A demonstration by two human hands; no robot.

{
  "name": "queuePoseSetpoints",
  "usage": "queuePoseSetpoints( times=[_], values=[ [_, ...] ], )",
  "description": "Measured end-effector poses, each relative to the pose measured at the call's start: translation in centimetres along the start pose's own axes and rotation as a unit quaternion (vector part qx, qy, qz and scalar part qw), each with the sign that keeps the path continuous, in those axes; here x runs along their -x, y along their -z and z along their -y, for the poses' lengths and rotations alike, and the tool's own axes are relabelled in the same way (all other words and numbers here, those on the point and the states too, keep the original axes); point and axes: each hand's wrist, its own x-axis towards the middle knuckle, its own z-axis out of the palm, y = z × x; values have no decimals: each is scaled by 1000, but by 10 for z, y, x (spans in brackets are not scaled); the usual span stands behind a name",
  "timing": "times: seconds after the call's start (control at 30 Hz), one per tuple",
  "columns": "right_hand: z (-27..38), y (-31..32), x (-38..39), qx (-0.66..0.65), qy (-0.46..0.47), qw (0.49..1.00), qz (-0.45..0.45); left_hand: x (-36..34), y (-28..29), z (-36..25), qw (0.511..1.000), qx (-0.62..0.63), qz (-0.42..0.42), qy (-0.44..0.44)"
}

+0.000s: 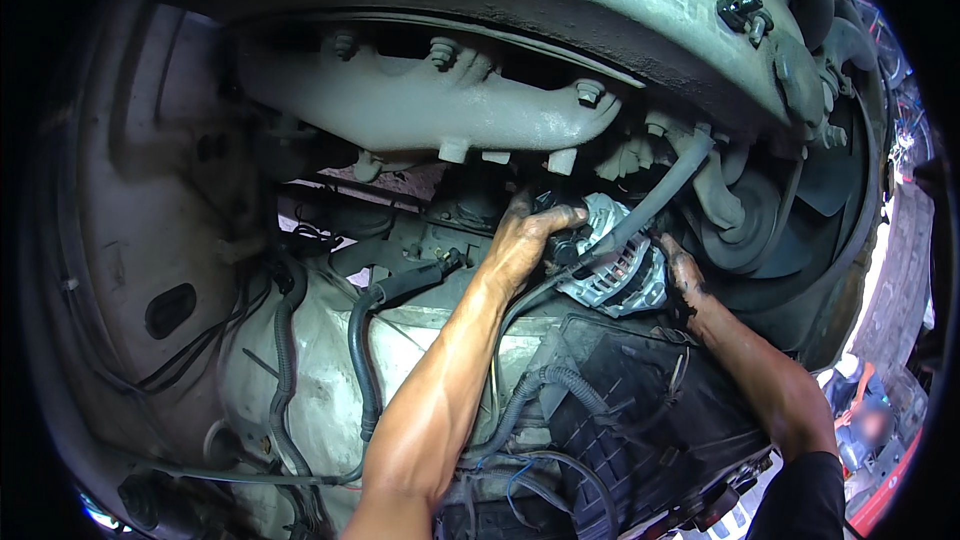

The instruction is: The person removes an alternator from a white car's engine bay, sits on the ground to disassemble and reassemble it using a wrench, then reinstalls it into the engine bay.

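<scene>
Between my two hands is a silver alternator (640,285) with a slotted, finned housing, down in the engine bay below the engine. My left hand (530,235) grips its left end, the thumb lying along the top beside a dark round part; the other fingers are mostly hidden behind. On the opposite end my right hand (682,275), smeared with black grease, is curled against the housing, its fingertips partly out of sight. A grey rubber hose (665,190) runs slantwise in front of the alternator and covers part of it.
Above the hands is a cast exhaust manifold (430,105) with bolts. A pulley (745,230) and fan (820,185) lie to the right. Below sit a black ribbed box (640,420), a corrugated conduit (530,390) and a thick cable (365,360). Another person (865,430) is outside at far right.
</scene>
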Motion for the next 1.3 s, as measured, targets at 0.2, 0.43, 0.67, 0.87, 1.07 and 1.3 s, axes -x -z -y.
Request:
queuePoseSetpoints(
  times=[0.2, 0.43, 0.67, 0.87, 1.07, 1.3],
  values=[
    [31, -27, 55, 63, 154, 986, 14, 20, 22, -10, 994, 97, -28, 41],
    [36, -30, 59, 108, 199, 973, 35, 13, 36, -11, 987, 131, -27, 88],
    [14, -36, 33, 118, 143, 983, -13, 1, 34, -6, 991, 87, -45, 91],
    [15, -33, 40, 172, 129, 973, -86, 13, 26, -7, 992, 85, -13, 88],
    [17, -16, 53, 87, 195, 977, 8, 18, 22, 3, 984, 159, -33, 71],
    [18, -20, 50, 95, 244, 964, -50, 1, 39, 6, 989, 118, 1, 94]
  ],
)
